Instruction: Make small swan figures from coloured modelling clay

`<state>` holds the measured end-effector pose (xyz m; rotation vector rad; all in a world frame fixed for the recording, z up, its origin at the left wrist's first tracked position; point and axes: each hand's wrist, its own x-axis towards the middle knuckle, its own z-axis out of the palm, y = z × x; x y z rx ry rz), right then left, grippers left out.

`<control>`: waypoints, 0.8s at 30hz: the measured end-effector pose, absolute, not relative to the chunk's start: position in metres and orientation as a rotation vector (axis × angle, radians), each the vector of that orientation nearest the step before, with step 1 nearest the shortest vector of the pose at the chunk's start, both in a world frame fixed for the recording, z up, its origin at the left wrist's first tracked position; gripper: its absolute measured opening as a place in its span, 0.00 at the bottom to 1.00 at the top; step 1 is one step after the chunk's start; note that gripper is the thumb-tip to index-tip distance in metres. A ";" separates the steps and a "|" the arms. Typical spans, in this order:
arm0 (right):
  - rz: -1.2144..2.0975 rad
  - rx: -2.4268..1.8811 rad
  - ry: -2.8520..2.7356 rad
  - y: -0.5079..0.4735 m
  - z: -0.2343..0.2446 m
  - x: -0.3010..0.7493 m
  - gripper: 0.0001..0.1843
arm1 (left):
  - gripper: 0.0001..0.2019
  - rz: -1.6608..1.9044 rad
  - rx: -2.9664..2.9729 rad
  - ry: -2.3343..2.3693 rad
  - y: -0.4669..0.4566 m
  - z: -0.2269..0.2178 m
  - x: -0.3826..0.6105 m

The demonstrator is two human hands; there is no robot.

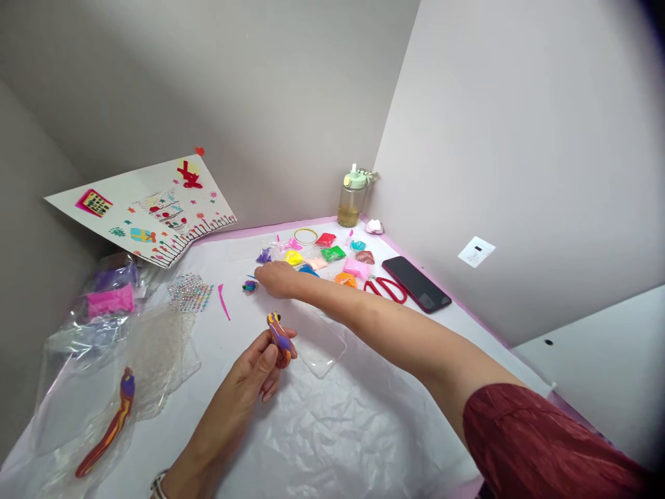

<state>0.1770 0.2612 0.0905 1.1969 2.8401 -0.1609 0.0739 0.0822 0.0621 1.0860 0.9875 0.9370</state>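
Between the thumb and fingers of my left hand [254,366] is a small clay figure [281,339], swirled in brown, purple and orange, with yellow and black at its upper end. My right hand [276,278] reaches across to the back of the table, its fingers pinched together. A thin blue tip shows at those fingers, but I cannot make out what it belongs to. Just beside them sits a small dark multicoloured ball [250,286]. A purple clay packet [264,256] lies behind this hand, and a blue packet [308,271] is partly covered by my forearm.
Coloured clay packets [333,254], red-handled scissors [387,290] and a phone [416,283] lie at right. A bottle [351,197] stands in the corner. At left are a decorated card [166,208], gem stickers [190,293], a pink strip [224,302], plastic bags and a long clay piece [111,430].
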 end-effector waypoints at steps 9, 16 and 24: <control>-1.237 1.475 3.202 0.174 0.132 0.271 0.03 | 0.22 0.991 0.944 1.066 0.077 0.074 0.079; -2.648 1.276 2.848 0.109 0.114 0.293 0.09 | 0.18 0.962 0.999 1.104 0.075 0.068 0.087; -2.225 1.334 3.201 0.102 0.103 0.289 0.05 | 0.27 0.940 0.908 1.165 0.076 0.060 0.085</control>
